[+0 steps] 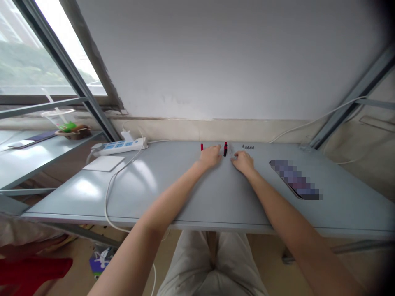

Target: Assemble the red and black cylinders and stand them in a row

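A small red-and-black object (225,149) stands or lies on the grey tabletop between my two hands; its kind is too small to make out. My left hand (211,156) is just left of it, resting on the table with fingers loosely bent and apart. Partly behind that hand is a small red piece (202,146). On the other side, my right hand (243,163) rests with thumb and fingers apart, near a faint clear item (231,148). A short row of several small dark pieces (248,147) lies beyond my right hand.
A phone (293,179), partly blurred out, lies to the right. At the left are a white power strip (120,146), a flat white square (104,163) and a loose white cable (108,193) over the front edge. The wall bounds the table (222,205) at the back.
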`<state>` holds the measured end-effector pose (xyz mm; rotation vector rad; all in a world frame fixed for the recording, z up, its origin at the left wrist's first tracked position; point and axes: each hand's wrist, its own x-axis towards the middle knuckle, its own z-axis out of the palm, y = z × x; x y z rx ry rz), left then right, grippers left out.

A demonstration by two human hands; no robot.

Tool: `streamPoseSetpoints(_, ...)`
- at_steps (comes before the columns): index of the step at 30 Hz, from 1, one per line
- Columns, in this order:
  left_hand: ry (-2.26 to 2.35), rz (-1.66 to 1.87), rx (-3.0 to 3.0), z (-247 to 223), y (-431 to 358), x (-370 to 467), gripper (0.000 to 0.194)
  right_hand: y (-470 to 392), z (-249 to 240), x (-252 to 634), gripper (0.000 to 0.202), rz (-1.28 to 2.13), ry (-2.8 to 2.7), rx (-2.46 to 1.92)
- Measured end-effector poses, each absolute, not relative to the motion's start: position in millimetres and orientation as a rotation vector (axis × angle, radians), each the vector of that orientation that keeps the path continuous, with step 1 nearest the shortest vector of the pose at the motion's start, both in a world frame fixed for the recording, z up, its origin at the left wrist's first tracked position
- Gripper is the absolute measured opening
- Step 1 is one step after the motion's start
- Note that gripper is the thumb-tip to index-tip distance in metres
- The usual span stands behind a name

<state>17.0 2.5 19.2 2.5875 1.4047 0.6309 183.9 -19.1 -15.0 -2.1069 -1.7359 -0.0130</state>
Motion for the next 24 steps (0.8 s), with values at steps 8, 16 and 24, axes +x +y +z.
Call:
streamPoseSetpoints(8, 1.357, 0.481, 2.841, 12, -7, 25, 0.048, -16, -17, 180, 0.030, 0.005, -1.676, -2.116)
streamPoseSetpoints(16, 1.497, 0.815, 2.508, 4, 5, 30, 0.019, -11, -22, 180, 0.029, 0.000, -1.647, -2.096)
streamPoseSetpoints(24, 1.473, 1.005, 1.962, -8, 17, 27, 0.008, -8, -24, 179, 0.028, -0.025, -1.646, -2.074)
